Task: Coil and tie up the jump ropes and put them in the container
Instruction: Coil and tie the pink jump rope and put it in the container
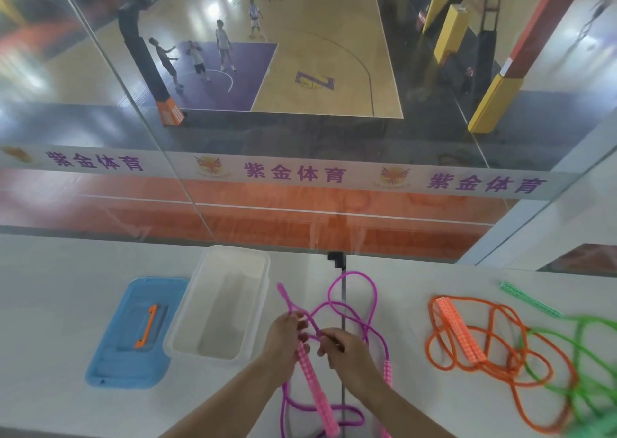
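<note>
A purple jump rope (354,299) with pink handles lies in loose loops on the white counter in front of me. My left hand (283,340) grips one pink handle (315,391) together with a fold of the cord. My right hand (347,351) pinches the purple cord just right of it. A second pink handle (387,369) lies behind my right wrist. The clear empty container (257,324) stands left of my hands. An orange rope (467,344) and a green rope (581,364) lie loose at the right.
A blue lid (110,364) with an orange latch lies left of the container. A glass wall runs along the back of the counter (60,304), with a black bracket (337,260) at its base. Through it, people stand on a basketball court below.
</note>
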A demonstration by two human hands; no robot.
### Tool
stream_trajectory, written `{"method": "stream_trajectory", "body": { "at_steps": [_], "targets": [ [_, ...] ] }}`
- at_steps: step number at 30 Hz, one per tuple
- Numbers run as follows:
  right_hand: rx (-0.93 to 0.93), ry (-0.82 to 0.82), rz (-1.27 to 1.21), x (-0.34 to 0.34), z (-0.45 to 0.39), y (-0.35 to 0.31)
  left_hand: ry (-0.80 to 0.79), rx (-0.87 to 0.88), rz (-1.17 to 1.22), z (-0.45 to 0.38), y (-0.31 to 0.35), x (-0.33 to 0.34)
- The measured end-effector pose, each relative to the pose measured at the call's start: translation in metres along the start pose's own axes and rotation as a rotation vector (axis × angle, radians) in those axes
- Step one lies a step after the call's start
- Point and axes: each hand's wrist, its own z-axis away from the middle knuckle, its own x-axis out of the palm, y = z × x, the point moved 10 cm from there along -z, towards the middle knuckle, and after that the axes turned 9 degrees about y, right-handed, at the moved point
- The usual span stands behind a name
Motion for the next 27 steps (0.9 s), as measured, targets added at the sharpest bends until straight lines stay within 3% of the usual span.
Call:
{"method": "stream_trajectory", "body": {
  "at_steps": [6, 12, 19, 21, 27],
  "targets": [
    [-0.032, 0.044, 0.005, -0.002, 0.009, 0.001, -0.091, -0.076, -0.031, 0.019, -0.022, 0.014],
    [-0.101, -0.062, 0.145, 0.004, 0.013, 0.01, -0.142, -0.035, -0.089, 0.02, -0.027, 0.021],
    [-0.111, -0.182, 0.362, -0.023, 0.018, 0.039, -0.076, -0.031, 0.275, -0.026, 0.021, -0.01],
    [-0.123, -0.158, 0.395, -0.035, 0.016, 0.041, -0.09, -0.013, 0.196, -0.033, 0.031, -0.019],
    [-0.258, -0.14, 0.33, -0.033, 0.006, 0.001, -0.232, 0.08, -0.357, -0.007, 0.01, -0.003]
  ]
}}
